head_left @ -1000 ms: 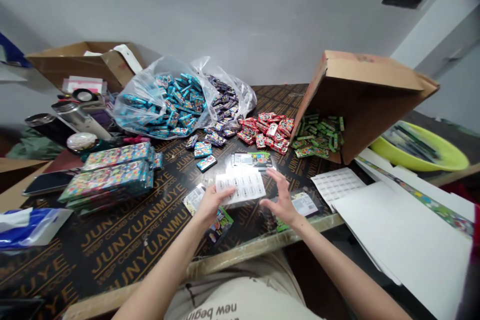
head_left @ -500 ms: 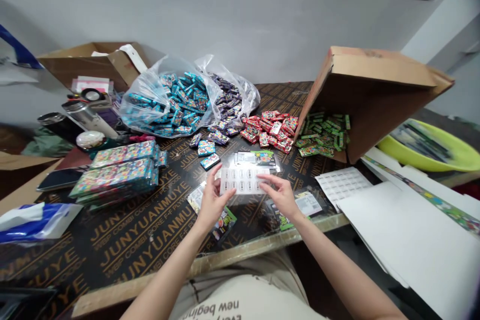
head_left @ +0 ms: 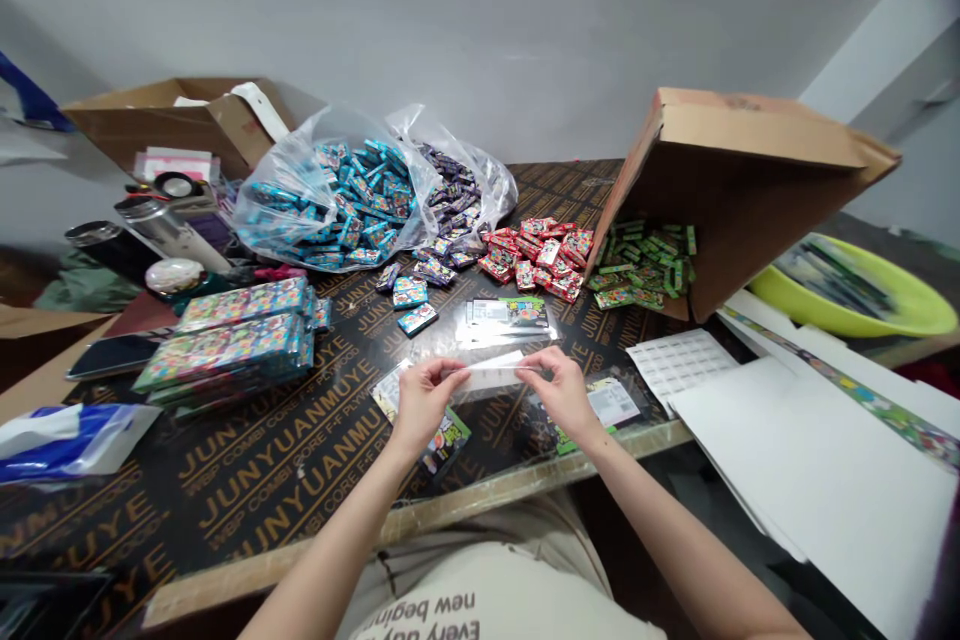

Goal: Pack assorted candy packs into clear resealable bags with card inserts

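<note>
Both my hands hold a white sticker sheet (head_left: 491,373) above the table's front edge, tilted nearly edge-on. My left hand (head_left: 421,403) pinches its left end. My right hand (head_left: 564,392) pinches its right end. Under them lie clear printed packets (head_left: 450,440) on the dark plywood table (head_left: 262,460). Another clear packet (head_left: 510,315) lies just beyond the sheet.
Bags of blue packets (head_left: 337,205) and purple packets (head_left: 457,190) sit at the back, beside red packets (head_left: 540,255) and green packets (head_left: 645,265) spilling from a tipped cardboard box (head_left: 750,180). Stacked colourful packs (head_left: 232,335) lie left. Sticker sheets (head_left: 679,365), white boards (head_left: 810,480) and a yellow basin (head_left: 862,295) are right.
My right hand closed onto the sheet's right end. Both hands tipped the sheet from flat, face-up, to nearly edge-on and drew it slightly nearer.
</note>
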The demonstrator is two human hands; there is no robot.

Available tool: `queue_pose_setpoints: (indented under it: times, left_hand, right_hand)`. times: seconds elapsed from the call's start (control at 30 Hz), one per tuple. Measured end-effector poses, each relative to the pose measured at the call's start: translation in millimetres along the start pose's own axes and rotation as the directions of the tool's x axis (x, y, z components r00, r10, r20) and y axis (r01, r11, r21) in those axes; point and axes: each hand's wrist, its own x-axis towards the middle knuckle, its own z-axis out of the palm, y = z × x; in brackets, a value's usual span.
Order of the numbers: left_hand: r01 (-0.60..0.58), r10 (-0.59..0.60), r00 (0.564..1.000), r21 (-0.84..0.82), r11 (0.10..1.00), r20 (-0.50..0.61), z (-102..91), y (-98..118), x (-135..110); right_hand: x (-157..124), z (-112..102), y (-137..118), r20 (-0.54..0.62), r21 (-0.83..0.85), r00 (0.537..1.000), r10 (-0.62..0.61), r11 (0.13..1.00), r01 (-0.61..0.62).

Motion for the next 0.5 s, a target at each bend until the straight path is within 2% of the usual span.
queue_pose_setpoints:
  times: [0.1, 0.17, 0.23, 0.3, 0.4, 0.5]
  left_hand:
    - [-0.14, 0.144, 0.99, 0.19, 0.972, -0.004, -0.6, -1, 1]
    - [-0.138, 0.123, 0.988, 0.176, 0.975, 0.091, -0.3, -1, 2]
    - [-0.041, 0.018, 0.969, 0.091, 0.995, 0.246, 1.1, 1, 2]
    - [0.077, -0.077, 0.937, 0.012, 0.997, 0.342, 3.3, 2, 3]
    - [0.21, -0.182, 0.914, -0.039, 0.977, 0.362, 6.4, -1, 7]
    - [0.314, -0.283, 0.883, -0.023, 0.949, 0.375, 8.1, -12, 14]
  right_hand:
    - [-1, -5, -3, 0.005, -0.161, 0.996, -0.093, 0.983, 0.093]
    - [-2, -9, -2, 0.09, -0.115, 0.994, -0.06, 0.991, 0.07]
    - [-3, -13, 1, 0.162, -0.041, 0.987, -0.001, 0.999, 0.007]
    - [-3, -15, 3, 0.178, -0.001, 0.983, 0.054, 0.999, -0.054]
    - [1, -19, 10, 0.22, 0.032, 0.972, 0.078, 0.996, -0.087]
    - [11, -36, 37, 0.3, -0.04, 0.953, 0.048, 0.998, -0.038]
